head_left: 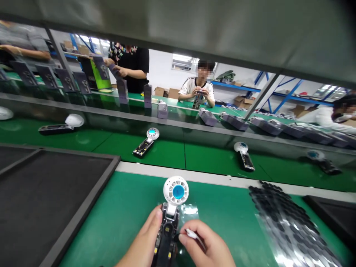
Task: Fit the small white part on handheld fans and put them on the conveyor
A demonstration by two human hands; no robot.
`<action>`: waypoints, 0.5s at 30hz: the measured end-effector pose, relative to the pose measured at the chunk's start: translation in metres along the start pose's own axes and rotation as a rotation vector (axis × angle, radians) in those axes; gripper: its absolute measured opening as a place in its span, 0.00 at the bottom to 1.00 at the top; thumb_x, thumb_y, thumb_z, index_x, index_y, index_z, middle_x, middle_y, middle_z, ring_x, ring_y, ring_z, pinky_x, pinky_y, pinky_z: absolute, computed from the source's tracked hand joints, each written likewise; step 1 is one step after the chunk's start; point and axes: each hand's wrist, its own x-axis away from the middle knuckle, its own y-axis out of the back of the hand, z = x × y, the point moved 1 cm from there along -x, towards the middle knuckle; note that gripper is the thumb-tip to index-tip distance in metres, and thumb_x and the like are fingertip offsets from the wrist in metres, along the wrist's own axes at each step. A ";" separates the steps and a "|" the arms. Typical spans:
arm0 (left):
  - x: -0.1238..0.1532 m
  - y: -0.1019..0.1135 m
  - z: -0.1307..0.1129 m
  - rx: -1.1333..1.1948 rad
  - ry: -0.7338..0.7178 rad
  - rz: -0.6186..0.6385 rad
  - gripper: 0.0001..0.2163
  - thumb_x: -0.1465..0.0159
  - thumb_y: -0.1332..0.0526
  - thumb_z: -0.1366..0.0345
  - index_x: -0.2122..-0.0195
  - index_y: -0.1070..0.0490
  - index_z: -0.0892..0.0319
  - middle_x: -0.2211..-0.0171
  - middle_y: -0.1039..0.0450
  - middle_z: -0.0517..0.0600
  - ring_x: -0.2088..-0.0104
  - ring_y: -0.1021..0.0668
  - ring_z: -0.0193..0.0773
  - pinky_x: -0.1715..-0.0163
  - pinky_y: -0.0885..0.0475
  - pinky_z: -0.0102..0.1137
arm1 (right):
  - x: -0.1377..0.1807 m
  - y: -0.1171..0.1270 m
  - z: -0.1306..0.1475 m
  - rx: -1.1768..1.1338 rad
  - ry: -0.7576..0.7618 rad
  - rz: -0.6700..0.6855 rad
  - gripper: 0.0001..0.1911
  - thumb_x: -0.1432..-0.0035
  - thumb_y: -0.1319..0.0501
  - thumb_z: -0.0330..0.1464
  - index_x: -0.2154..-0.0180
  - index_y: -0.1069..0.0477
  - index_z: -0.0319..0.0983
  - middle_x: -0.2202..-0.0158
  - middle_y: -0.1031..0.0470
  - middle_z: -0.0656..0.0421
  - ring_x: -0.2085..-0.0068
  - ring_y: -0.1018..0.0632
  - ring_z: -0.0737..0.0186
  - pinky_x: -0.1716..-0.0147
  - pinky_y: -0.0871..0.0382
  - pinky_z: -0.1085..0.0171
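A small handheld fan (167, 226) lies in front of me, its white round head with a blue centre pointing away. Dark inner parts show along its uncovered handle. My left hand (147, 237) grips the handle from the left side, thumb along its edge. To the right of the handle, my right hand (207, 241) is closed in a pinch. A slim white piece with a dark tip (191, 233) sticks out between its fingers, and its kind is unclear. At the fingertips a small black round piece (177, 237) sits against the handle's side.
Sheets of black round pads (289, 222) lie at right, by a dark tray (333, 211). A black framed panel (50, 200) fills the left. Beyond a pale rail, more fans (144, 146) lie on a green conveyor (172, 155). Several co-workers (197, 89) and grey boxes (208, 118) are farther back.
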 end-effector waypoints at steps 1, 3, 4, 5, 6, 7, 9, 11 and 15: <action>0.000 0.001 0.000 -0.029 -0.022 -0.018 0.25 0.47 0.46 0.44 0.53 0.36 0.55 0.71 0.25 0.48 0.68 0.25 0.41 0.67 0.31 0.33 | -0.001 -0.003 0.000 0.010 0.016 -0.026 0.04 0.52 0.45 0.31 0.75 0.33 0.41 0.78 0.29 0.63 0.76 0.28 0.66 0.77 0.35 0.72; 0.000 0.003 0.002 -0.065 -0.057 -0.058 0.25 0.48 0.45 0.45 0.55 0.34 0.57 0.62 0.26 0.50 0.58 0.27 0.44 0.58 0.34 0.34 | -0.002 -0.009 0.002 0.066 0.068 -0.061 0.04 0.51 0.44 0.31 0.75 0.32 0.41 0.78 0.29 0.64 0.76 0.28 0.66 0.75 0.36 0.72; 0.000 0.004 0.003 -0.076 -0.064 -0.071 0.25 0.48 0.45 0.45 0.56 0.34 0.57 0.59 0.27 0.50 0.56 0.29 0.45 0.55 0.36 0.35 | -0.001 -0.010 0.003 0.095 0.098 -0.072 0.04 0.50 0.44 0.31 0.75 0.32 0.41 0.77 0.29 0.64 0.76 0.28 0.67 0.74 0.36 0.72; 0.000 0.004 0.004 -0.085 -0.063 -0.077 0.25 0.48 0.45 0.45 0.55 0.33 0.57 0.57 0.28 0.50 0.54 0.30 0.46 0.53 0.37 0.35 | 0.000 -0.012 0.003 0.125 0.124 -0.080 0.04 0.50 0.45 0.30 0.74 0.32 0.42 0.77 0.29 0.64 0.76 0.28 0.67 0.73 0.35 0.72; 0.000 0.005 0.005 -0.092 -0.062 -0.080 0.25 0.48 0.45 0.44 0.55 0.33 0.57 0.56 0.28 0.50 0.53 0.31 0.46 0.52 0.38 0.35 | 0.000 -0.012 0.003 0.154 0.149 -0.084 0.04 0.49 0.45 0.30 0.74 0.32 0.42 0.77 0.29 0.65 0.75 0.28 0.67 0.72 0.35 0.72; 0.000 0.005 0.005 -0.098 -0.066 -0.082 0.26 0.48 0.45 0.44 0.55 0.34 0.57 0.56 0.29 0.50 0.52 0.32 0.46 0.51 0.39 0.35 | 0.001 -0.013 0.003 0.181 0.172 -0.082 0.05 0.49 0.45 0.29 0.74 0.33 0.42 0.76 0.29 0.65 0.75 0.28 0.68 0.72 0.35 0.72; 0.000 0.004 0.006 -0.105 -0.076 -0.081 0.26 0.48 0.46 0.44 0.54 0.34 0.57 0.55 0.29 0.51 0.51 0.33 0.46 0.50 0.39 0.36 | 0.002 -0.013 0.002 0.230 0.214 -0.070 0.06 0.49 0.46 0.27 0.73 0.33 0.42 0.76 0.29 0.65 0.74 0.28 0.68 0.72 0.35 0.72; 0.001 0.004 0.005 -0.103 -0.075 -0.073 0.26 0.46 0.47 0.45 0.53 0.35 0.57 0.54 0.30 0.51 0.51 0.33 0.46 0.50 0.39 0.37 | 0.003 -0.011 0.002 0.277 0.251 -0.053 0.07 0.48 0.47 0.26 0.72 0.33 0.43 0.75 0.29 0.65 0.72 0.27 0.67 0.72 0.35 0.72; 0.003 0.002 0.004 -0.100 -0.081 -0.082 0.24 0.45 0.48 0.47 0.53 0.35 0.57 0.53 0.30 0.51 0.51 0.32 0.46 0.50 0.38 0.37 | 0.004 -0.010 0.004 0.335 0.318 -0.022 0.09 0.49 0.47 0.24 0.70 0.34 0.43 0.73 0.28 0.63 0.71 0.27 0.67 0.73 0.33 0.72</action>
